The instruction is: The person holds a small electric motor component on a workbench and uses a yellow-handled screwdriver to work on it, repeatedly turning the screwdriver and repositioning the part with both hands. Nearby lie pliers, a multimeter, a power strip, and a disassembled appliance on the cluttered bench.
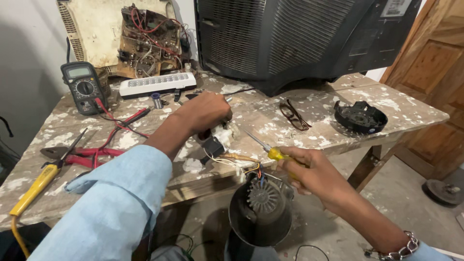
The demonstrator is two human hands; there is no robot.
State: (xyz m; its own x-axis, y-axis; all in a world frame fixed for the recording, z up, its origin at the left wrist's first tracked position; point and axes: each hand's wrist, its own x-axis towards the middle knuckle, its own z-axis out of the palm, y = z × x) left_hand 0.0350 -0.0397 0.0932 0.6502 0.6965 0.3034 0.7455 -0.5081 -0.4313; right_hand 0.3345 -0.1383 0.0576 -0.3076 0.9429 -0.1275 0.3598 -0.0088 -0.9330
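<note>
Hands at work on a small motor at a paint-spattered bench

Head view: left hand (205, 112) is closed over a white-and-black switch block (217, 140) on the bench (338, 96), fingers curled down around its top so the fingertips cannot be seen. Thin wires (237, 162) (white, yellow, red and blue among them) run from the block over the bench edge to a dark round motor housing (261, 212), which sits below the edge with its grey toothed fan facing up. Right hand (314, 176) is pinched around the yellow handle of a screwdriver (263, 145), thumb on top, the metal shaft pointing up and left toward the block; its tip is just beside the block, and whether it touches cannot be told. A chain bracelet (403, 249) shows at the right wrist, a light blue sleeve (116, 208) on the left arm.

On the bench to the left lie a multimeter (83, 87) with red leads, a yellow-handled soldering iron (36, 188) and red-handled pliers (82, 154). Behind the left hand is a white strip lamp (157, 84), and behind that a bare circuit board (147, 41) in a cream casing. A large black television (299, 36) stands at the back. Glasses (294, 115) lie near the middle, and a black round cover (360, 117) sits well apart at the right end.
</note>
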